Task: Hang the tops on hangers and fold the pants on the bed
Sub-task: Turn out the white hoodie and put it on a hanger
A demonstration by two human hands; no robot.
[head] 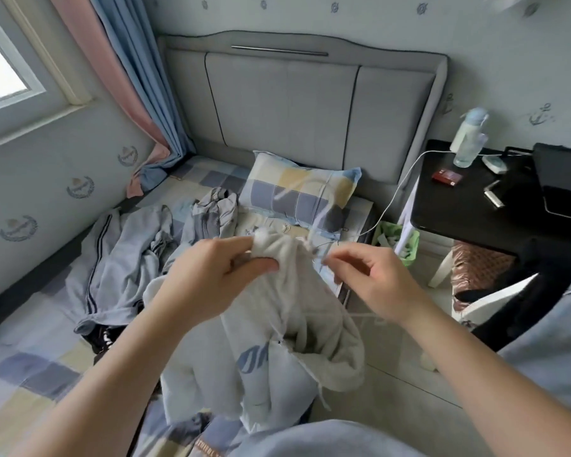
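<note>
**Top (277, 324) bunched in left grip (211, 275), hanger (320, 219) pinched in right grip (370, 278)**

Left grip closed round a wad of the white top, thumb laid over the fabric, wrist raised. Rest of the soft, fleecy cloth hanging below, with blue lettering and a drawstring showing. Right grip just beside the bunch, fingertips narrowed on a thin, pale, blurred hanger with its hook curving up above. Bare forearms reaching in from below. Further on, crumpled grey pants (122, 258) with dark side stripes on the checked bed (30, 374). Beyond, a patchwork pillow (297, 192) against a padded grey headboard (287, 110). At right, a black desk (459, 209) bearing a pale bottle (468, 136).
</note>
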